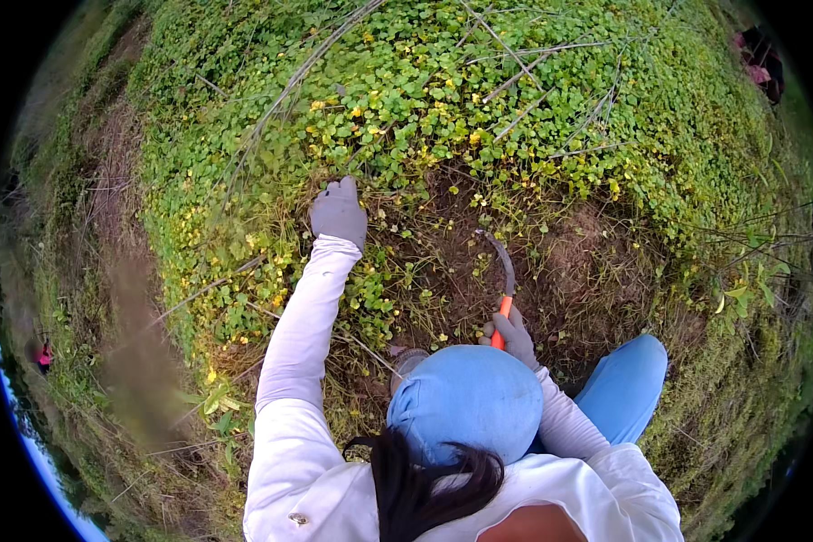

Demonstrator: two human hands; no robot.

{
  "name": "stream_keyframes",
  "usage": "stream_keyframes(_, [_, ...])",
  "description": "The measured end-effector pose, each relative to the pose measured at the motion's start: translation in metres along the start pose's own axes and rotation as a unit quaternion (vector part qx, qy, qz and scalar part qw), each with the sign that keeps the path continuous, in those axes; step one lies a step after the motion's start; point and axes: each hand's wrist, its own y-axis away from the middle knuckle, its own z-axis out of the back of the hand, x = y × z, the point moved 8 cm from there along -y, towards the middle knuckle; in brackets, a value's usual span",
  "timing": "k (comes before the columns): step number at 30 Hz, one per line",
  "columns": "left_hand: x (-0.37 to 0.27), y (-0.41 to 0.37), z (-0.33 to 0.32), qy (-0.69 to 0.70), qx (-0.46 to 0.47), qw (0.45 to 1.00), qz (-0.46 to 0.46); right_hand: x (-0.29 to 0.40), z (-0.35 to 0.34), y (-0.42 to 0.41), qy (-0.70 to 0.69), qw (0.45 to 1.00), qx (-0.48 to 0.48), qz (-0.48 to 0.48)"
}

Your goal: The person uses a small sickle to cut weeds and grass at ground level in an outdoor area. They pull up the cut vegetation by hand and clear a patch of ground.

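Note:
My right hand, in a grey glove, grips the orange handle of a sickle beside my knee. The curved dark blade points away from me over bare brown soil. Further forward and to the left, my left hand, also gloved, reaches to the edge of a dense mat of low, round-leaved green plants with yellowed leaves among them. Its back faces up, and leaves and stems lie around its fingertips. What is under its palm is hidden.
Dry stalks lie across the plants, and a thin stick runs near my shoe. Leafy stems stand at the right. A person in pink is far left; pink and dark shapes show at upper right.

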Motion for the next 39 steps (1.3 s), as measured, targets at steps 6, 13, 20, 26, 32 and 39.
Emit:
stream_keyframes(6, [-0.103,-0.027,0.003,-0.02,0.024,0.998,-0.057,0.006,0.011,-0.003,0.075,0.994,-0.02,0.08])
stream_keyframes(13, [-0.053,0.0,-0.084,0.071,0.233,0.966,0.084,0.101,-0.063,-0.013,0.356,0.894,0.025,0.27])
stream_keyframes(20, [-0.056,0.012,-0.058,0.064,0.183,0.981,0.005,0.107,-0.1,-0.09,0.63,0.702,-0.072,0.325])
stream_keyframes(26, [-0.008,0.046,0.002,-0.002,0.179,0.97,-0.165,-0.003,0.012,-0.018,0.488,0.813,-0.041,0.315])
stream_keyframes(32, [0.266,0.031,-0.007,-0.166,0.116,0.979,0.018,0.023,-0.026,0.002,0.144,0.977,-0.031,0.155])
stream_keyframes(39, [0.219,0.009,0.139,-0.031,-0.124,0.958,0.255,0.017,-0.002,-0.009,0.072,0.987,-0.076,0.123])
